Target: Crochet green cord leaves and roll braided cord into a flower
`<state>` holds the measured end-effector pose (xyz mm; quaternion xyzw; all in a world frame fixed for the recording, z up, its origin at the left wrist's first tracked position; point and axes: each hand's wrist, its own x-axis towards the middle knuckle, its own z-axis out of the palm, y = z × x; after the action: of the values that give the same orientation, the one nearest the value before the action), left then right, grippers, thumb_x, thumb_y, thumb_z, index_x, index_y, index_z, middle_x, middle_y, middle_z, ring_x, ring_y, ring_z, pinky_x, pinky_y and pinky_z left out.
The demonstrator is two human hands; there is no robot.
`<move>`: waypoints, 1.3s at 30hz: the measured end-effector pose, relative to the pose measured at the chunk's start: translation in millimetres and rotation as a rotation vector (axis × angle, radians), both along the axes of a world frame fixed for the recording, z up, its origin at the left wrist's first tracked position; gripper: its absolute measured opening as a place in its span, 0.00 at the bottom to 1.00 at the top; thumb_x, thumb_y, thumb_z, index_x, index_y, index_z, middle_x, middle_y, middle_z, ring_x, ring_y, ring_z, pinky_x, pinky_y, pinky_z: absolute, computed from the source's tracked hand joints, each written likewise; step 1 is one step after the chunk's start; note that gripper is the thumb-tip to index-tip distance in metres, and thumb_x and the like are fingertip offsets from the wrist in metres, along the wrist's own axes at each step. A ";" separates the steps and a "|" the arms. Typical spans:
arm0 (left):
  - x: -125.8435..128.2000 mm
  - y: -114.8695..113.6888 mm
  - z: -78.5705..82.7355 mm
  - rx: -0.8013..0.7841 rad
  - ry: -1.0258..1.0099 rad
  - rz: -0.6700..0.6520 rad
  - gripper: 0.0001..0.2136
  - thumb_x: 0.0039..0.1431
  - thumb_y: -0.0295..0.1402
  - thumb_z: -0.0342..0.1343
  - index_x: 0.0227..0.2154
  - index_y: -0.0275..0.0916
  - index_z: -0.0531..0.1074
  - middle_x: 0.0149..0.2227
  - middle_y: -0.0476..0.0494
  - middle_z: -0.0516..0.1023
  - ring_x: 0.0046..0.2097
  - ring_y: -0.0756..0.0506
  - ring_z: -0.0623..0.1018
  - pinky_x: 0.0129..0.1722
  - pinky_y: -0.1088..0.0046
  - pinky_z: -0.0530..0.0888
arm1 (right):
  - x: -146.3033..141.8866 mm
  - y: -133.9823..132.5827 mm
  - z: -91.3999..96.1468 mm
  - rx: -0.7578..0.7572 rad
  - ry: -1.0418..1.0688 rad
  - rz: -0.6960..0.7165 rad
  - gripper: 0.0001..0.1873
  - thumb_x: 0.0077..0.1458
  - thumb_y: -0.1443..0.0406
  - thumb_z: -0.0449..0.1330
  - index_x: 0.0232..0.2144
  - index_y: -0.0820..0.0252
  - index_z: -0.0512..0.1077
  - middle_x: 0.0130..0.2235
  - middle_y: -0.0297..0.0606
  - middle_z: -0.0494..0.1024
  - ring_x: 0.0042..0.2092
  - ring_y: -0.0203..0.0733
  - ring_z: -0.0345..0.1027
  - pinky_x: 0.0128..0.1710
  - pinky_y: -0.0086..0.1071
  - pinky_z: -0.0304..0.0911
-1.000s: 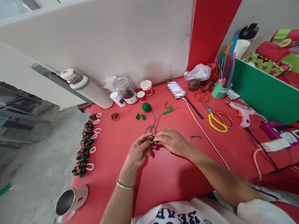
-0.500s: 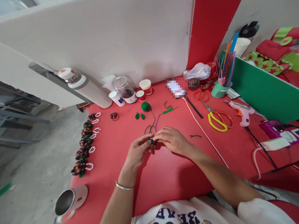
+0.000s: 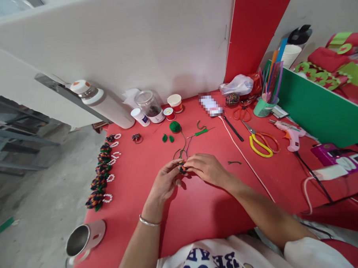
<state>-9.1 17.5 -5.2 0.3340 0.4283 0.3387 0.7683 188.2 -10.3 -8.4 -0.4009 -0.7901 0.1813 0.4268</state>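
Between the fingers of both hands is a small multicoloured crochet piece (image 3: 183, 167), dark with orange flecks. My left hand (image 3: 166, 180) pinches it from the left, a silver bangle on that wrist. From the right, my right hand (image 3: 206, 168) has its fingertips closed on the same piece, covering part of it. Green yarn strands run from behind the piece toward a green yarn ball (image 3: 174, 127). Beyond the hands lie two small green crochet leaves (image 3: 167, 139) and a crochet hook with a green handle (image 3: 201, 132). A short green yarn piece (image 3: 234, 162) rests right of my right hand.
Several finished crochet pieces with bead loops (image 3: 99, 182) line the left table edge, near a mug (image 3: 85, 239). A white flask (image 3: 106, 107), jar (image 3: 149, 107) and paper cup (image 3: 175, 103) stand at the back. Yellow-handled scissors (image 3: 260, 146) and a pink glue gun (image 3: 292, 137) lie right.
The crochet piece has turned slightly between my fingertips and shows more orange. Both hands stay in nearly the same place.
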 end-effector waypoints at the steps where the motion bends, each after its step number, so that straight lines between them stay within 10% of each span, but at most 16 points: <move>1: -0.1 0.0 0.8 0.004 0.005 0.018 0.20 0.47 0.33 0.70 0.43 0.35 0.73 0.27 0.45 0.80 0.20 0.47 0.77 0.16 0.70 0.77 | 0.7 -0.3 0.4 -0.026 0.005 -0.010 0.07 0.65 0.67 0.59 0.44 0.57 0.75 0.42 0.39 0.82 0.42 0.40 0.75 0.44 0.32 0.68; 15: -3.6 1.9 -2.4 0.073 -0.083 -0.013 0.24 0.44 0.28 0.73 0.46 0.37 0.74 0.34 0.46 0.80 0.24 0.51 0.77 0.21 0.75 0.76 | -1.7 -0.6 10.0 -0.143 0.302 0.032 0.10 0.64 0.71 0.59 0.44 0.55 0.76 0.44 0.39 0.79 0.46 0.40 0.74 0.50 0.35 0.70; 22: 0.5 -1.4 -3.0 -0.019 -0.052 -0.050 0.20 0.49 0.39 0.70 0.40 0.38 0.68 0.29 0.44 0.80 0.30 0.39 0.83 0.17 0.68 0.79 | -5.1 -1.2 2.3 -0.046 0.203 0.041 0.09 0.65 0.69 0.57 0.45 0.58 0.75 0.43 0.41 0.80 0.44 0.40 0.74 0.47 0.33 0.71; 39: -7.9 7.1 -7.0 -0.053 -0.108 0.152 0.18 0.48 0.31 0.70 0.40 0.37 0.71 0.31 0.46 0.82 0.23 0.50 0.78 0.14 0.82 0.72 | -1.8 -2.5 0.6 0.049 0.051 0.152 0.09 0.63 0.71 0.60 0.40 0.53 0.78 0.43 0.35 0.84 0.44 0.39 0.74 0.46 0.35 0.68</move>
<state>-17.0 24.6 -12.1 0.2613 0.4190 0.4022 0.7709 186.3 -12.8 -7.8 -0.3242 -0.8115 0.2039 0.4414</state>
